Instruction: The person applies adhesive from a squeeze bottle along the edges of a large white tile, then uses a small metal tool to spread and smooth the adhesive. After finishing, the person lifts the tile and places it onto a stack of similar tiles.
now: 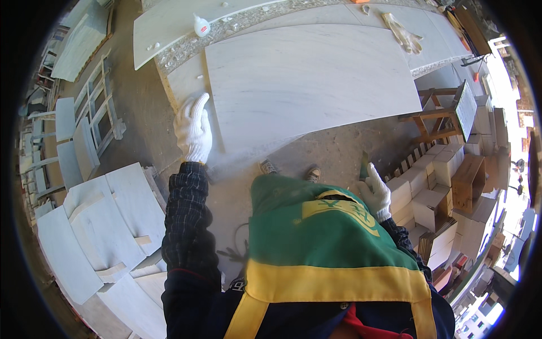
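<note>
My left hand (193, 130), in a white knit glove, lies at the left edge of a large pale, grey-veined stone slab (310, 73). Its fingers are stretched out; beneath the palm is the light sheet (183, 76) that the slab rests on. Low at my right side is my gloved right hand (377, 193), apart from the slab. It is closed on a thin flat dark tool (364, 163) that sticks up past the fingers; its exact kind I cannot make out.
On the bench's far side are a white squeeze bottle (201, 26) and a loose glove (403, 34). A wooden stand (440, 113) and stacked boxes (429, 186) stand to the right. Stone pieces (107, 226) lie at lower left, with a pale rack (99, 107) beyond.
</note>
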`<action>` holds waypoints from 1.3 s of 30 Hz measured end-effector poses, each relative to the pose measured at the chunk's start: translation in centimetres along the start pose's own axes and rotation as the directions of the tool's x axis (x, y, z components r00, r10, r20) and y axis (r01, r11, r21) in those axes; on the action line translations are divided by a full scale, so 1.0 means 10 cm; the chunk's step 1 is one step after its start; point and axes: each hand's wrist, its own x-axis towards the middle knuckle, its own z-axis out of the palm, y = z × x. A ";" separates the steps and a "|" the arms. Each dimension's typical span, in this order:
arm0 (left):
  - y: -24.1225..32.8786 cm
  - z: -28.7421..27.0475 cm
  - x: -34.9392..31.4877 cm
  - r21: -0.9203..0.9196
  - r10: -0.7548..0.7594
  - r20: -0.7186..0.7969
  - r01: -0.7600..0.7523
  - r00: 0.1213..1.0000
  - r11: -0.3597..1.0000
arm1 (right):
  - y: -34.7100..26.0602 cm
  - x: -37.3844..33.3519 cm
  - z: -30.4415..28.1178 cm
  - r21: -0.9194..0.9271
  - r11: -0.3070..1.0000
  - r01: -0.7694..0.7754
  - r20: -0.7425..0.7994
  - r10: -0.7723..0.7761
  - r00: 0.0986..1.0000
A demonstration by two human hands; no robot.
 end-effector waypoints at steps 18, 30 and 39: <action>1.05 -0.23 -0.55 -0.286 -0.465 -0.147 0.412 0.873 0.865 | 1.30 -0.59 -0.42 0.301 0.891 -0.341 0.001 0.358 0.934; 1.25 -0.44 -0.29 -0.255 -0.093 0.031 0.097 0.995 0.962 | 1.44 -0.37 -0.47 0.471 0.779 -0.414 -0.022 0.479 0.877; 1.02 0.09 0.42 -0.301 0.028 0.177 0.027 0.984 0.953 | 1.31 -0.22 -0.51 0.516 0.747 -0.421 -0.058 0.520 0.852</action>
